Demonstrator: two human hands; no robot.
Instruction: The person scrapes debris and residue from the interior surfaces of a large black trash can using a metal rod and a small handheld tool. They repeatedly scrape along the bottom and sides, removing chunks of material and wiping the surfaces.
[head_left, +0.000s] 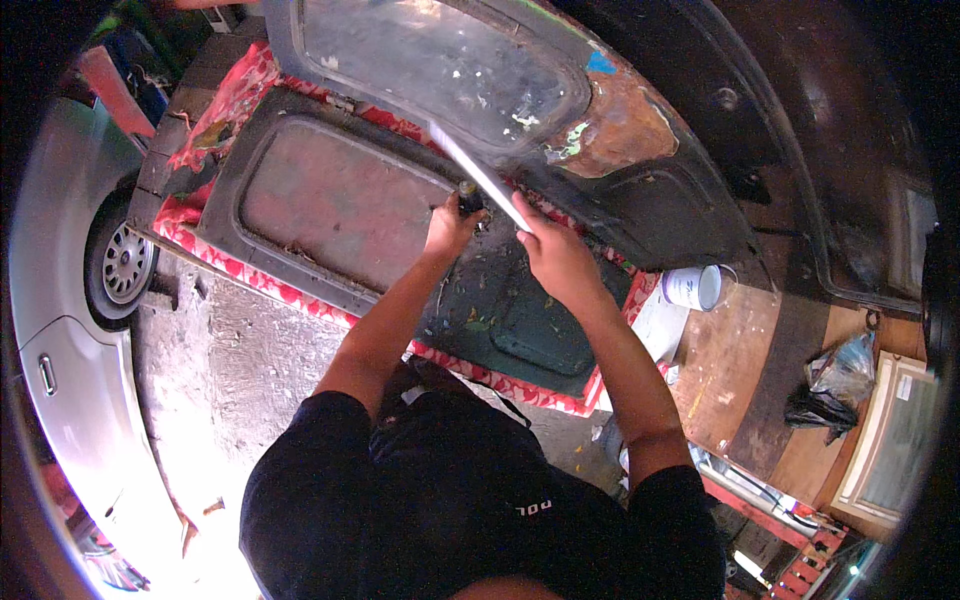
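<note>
My left hand (450, 229) grips a short dark cylindrical object (470, 196), its exact kind unclear, standing at the surface of a dark vehicle body panel (330, 195). In my right hand (559, 259) is a long, pale, straight bar (484, 176), blurred and slanting up to the left; its far end is hard to make out. The panel lies flat before me, with a raised oblong reddish field and small debris on its darker right half. Beneath it, red-and-white patterned cloth (262, 281) shows along the edges.
Beyond the panel is another dark body panel (442, 67) with a rusty patch (626, 124). At right, a paint can (691, 288) rests near wooden boards (724, 360), with plastic bags (840, 375) and a framed pane (889, 435). A silver car (71, 360) stands at left.
</note>
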